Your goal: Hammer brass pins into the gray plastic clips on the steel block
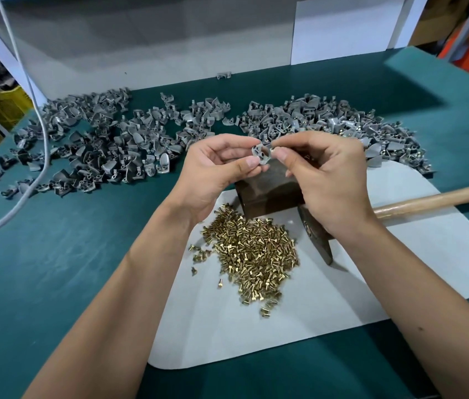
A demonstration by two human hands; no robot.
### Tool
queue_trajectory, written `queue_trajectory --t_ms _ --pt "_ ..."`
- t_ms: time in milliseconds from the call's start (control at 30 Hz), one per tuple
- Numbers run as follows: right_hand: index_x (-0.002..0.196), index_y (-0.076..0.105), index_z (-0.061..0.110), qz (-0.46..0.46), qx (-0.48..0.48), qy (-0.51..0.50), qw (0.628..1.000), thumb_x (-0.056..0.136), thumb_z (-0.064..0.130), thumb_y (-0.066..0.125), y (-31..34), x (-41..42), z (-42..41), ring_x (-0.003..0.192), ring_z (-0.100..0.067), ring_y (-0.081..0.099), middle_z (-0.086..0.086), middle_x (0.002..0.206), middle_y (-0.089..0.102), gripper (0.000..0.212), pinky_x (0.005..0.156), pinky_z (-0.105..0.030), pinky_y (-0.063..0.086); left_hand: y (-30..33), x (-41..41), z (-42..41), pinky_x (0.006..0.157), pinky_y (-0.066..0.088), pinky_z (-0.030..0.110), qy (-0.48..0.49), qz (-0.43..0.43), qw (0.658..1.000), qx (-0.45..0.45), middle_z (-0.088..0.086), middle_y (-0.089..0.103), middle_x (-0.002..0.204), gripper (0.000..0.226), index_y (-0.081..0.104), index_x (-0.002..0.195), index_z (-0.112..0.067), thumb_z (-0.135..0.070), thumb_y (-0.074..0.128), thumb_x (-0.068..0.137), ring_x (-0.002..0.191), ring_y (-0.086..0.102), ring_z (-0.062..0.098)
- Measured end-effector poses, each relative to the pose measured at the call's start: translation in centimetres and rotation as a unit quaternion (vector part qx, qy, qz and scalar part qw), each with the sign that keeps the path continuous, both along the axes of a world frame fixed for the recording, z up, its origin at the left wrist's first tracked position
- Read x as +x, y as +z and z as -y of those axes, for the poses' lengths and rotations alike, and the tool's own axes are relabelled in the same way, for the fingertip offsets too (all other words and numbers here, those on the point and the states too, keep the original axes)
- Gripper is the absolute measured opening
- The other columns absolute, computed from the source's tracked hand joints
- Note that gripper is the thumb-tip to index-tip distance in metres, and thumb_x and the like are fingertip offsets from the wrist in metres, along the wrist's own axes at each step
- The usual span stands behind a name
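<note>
Gray clip: small gray plastic clip [261, 154] held in the air above the dark steel block [270, 194], between both hands.
Left hand [213, 174]: palm turned inward, thumb and fingers [252, 162] pinching the clip's left edge.
Right hand [325, 180]: fingers curled, thumb and forefinger pinching at the clip's top right.
Brass pins [253, 254]: heaped on the white mat [371, 283], just before the block.
Hammer [417, 204]: wooden-handled, lying on the green worktop [54, 269] at right.

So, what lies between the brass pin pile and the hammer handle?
In the head view, the hammer head lies between the brass pin pile and hammer handle, on the white mat.

A gray cable [36, 116] trails across the green table [54, 254] beside a white mat [342, 298].
</note>
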State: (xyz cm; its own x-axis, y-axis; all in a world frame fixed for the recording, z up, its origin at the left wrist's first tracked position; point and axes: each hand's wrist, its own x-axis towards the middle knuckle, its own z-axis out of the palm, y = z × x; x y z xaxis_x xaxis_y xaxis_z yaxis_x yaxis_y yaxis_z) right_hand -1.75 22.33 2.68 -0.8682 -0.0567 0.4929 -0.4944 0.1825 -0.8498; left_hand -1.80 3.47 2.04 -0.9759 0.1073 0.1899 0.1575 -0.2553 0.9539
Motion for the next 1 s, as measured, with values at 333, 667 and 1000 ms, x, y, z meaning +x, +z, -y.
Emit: queue_trajectory --t_ms 333,667,1000 --pt "0.099 0.079 0.02 -0.02 0.074 -0.045 0.996 0.09 0.012 0.075 -0.3 -0.11 0.23 0.095 -0.007 0.068 0.008 0.096 0.074 0.013 0.088 -0.026 0.053 -0.04 0.07 -0.59 0.075 0.062 0.027 -0.013 0.006 1.0 0.004 0.015 0.078 0.09 0.032 0.071 0.105 0.001 0.001 0.078 0.075 0.083 0.077 0.026" --pt "0.1 0.079 0.019 0.01 0.113 -0.051 0.992 0.091 0.014 0.074 0.13 -0.02 0.05 0.091 -0.003 0.069 0.011 0.092 0.074 0.011 0.086 -0.021 0.054 -0.25 0.02 -0.71 0.075 0.062 0.03 0.011 -0.023 0.999 -0.029 0.014 0.078 0.088 0.027 0.075 0.098 -0.003 0.0 0.082 0.072 0.079 0.077 0.023" --pt "0.093 0.076 0.01 -0.06 0.204 -0.078 0.974 0.09 0.007 0.072 -0.02 0.36 0.18 0.083 -0.01 0.063 0.002 0.089 0.072 0.006 0.079 -0.013 0.046 -0.55 -0.08 -0.92 0.073 0.061 0.028 0.026 -0.04 0.997 -0.055 0.012 0.077 0.082 0.026 0.075 0.091 -0.004 0.001 0.085 0.067 0.074 0.075 0.021"
